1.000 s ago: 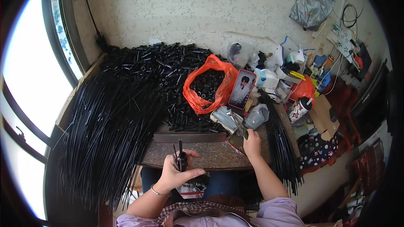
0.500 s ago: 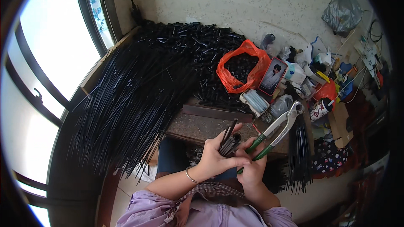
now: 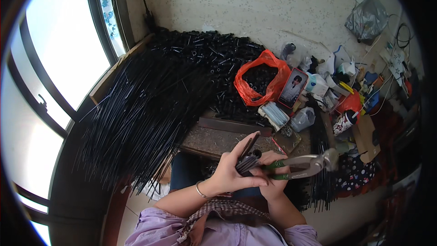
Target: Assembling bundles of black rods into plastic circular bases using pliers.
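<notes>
In front of my lap, my left hand is closed around several short black rods or tubes, which stick up between thumb and fingers. Pressed close beside it, my right hand grips green-handled pliers. The metal head of the pliers points right, away from the rods, and is slightly blurred. Both hands meet near the lower ends of the rods, so the fingertips there are partly hidden. Beyond them is the worn bench with a dark metal bar along it.
Long thin black rods cover the left side, under a heap of short black tubular parts. A red plastic bag of dark parts stands beside a propped phone. More black rods hang at right, near a patterned cup.
The pliers have swung from pointing up and right to pointing nearly straight right, and their handles look closer together. My left hand still holds the rods. The whole view has shifted slightly.
</notes>
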Demonstrator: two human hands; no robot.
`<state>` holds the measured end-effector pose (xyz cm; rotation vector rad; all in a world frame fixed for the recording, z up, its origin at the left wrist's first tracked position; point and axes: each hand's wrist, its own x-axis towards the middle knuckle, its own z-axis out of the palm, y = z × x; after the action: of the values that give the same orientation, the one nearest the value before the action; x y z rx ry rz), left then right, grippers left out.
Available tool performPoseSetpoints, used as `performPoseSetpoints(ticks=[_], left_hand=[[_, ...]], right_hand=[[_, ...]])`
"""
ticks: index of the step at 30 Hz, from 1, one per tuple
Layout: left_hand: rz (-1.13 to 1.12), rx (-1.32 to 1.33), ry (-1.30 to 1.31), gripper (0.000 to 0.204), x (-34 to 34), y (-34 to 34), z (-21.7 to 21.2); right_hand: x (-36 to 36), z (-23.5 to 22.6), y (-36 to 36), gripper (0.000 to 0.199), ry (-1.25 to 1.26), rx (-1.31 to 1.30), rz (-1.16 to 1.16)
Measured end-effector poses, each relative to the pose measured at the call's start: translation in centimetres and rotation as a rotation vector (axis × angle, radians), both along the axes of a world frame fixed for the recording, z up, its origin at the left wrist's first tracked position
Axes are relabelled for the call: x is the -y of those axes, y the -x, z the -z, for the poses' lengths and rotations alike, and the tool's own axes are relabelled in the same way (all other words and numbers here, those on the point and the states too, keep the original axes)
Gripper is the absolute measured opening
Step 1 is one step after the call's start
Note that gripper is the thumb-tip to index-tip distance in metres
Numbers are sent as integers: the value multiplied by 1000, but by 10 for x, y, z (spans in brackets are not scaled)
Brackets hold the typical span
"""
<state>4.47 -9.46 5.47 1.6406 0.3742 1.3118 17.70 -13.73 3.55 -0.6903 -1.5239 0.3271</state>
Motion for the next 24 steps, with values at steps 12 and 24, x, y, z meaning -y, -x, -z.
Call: performPoseSetpoints(ticks=[12, 24], left_hand=[[205, -68, 278, 63, -39, 40, 1], [-21, -9, 334, 41, -17, 23, -6]], right_hand=[[52, -6, -23, 24, 1325, 172, -414], [45, -2, -31, 59, 1189, -251, -831]])
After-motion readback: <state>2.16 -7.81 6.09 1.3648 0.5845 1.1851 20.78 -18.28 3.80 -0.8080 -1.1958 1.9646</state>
